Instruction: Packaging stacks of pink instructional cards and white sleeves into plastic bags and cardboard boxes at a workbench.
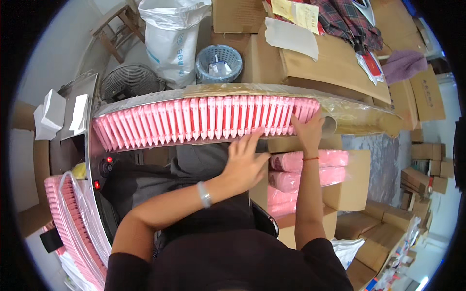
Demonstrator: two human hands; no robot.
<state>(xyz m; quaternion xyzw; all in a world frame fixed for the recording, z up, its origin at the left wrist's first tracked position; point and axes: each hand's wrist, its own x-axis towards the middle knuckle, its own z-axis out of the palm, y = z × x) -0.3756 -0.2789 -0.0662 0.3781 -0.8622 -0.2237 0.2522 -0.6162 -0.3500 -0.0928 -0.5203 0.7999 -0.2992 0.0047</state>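
A long row of flat pink pieces (204,119) with pointed near ends stands on edge, side by side, along a narrow metal-edged bench. I cannot make out their exact kind. My left hand (242,165) is at the row's near edge, right of its middle. Its fingers are stretched and apart, the tips at the pointed ends, holding nothing. At the row's right end my right hand (308,133) grips the last pink pieces, thumb on their left and fingers on their right. These end pieces lean differently from the others.
Below my right forearm, an open carton (354,182) holds pink bundles in clear wrap (310,160). More wrapped pink pieces (75,228) stand at the left. Past the bench are a fan (128,82), a white sack (172,48), a blue basket (218,65) and cartons (330,60).
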